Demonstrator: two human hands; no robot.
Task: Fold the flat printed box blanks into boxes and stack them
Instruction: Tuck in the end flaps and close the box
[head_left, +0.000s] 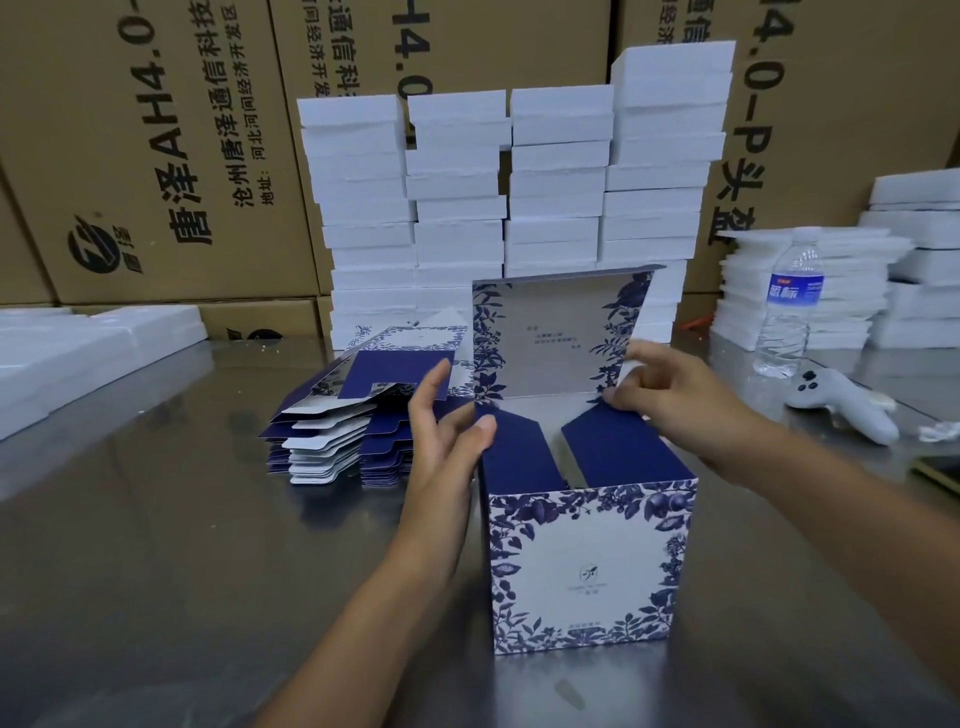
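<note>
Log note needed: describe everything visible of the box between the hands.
The box is white printed card with blue floral borders and a logo, dark blue inside. It stands upright on the steel table, with the lid flap raised at the back and two blue side flaps angled inward. The left hand touches its left flap; the right hand touches the right flap's far corner.

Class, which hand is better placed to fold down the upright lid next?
Probably the right hand: its fingers reach the lid at its right edge, while the left hand rests lower on the left flap.
</note>
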